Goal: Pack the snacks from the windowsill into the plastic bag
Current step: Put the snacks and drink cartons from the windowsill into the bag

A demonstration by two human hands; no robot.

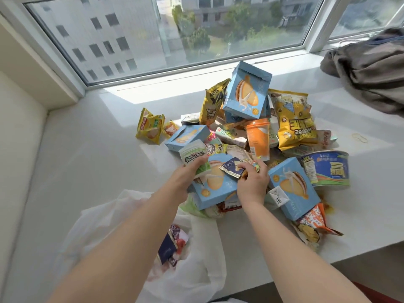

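Meanwhile, left hand (189,171) grips a gum pack (193,153); right hand (251,180) pinches small sachets (232,169) atop the snack pile (251,127); plastic bag (196,248) gapes below-left; loose sachets could slip in transit.

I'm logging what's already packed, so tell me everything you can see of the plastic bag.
The plastic bag is thin, translucent white film, crumpled and lying open on the windowsill at the near left, under the left forearm. Its mouth faces the snack pile. Inside show a dark blue packet and some red-and-white wrappers. Neither hand holds it.
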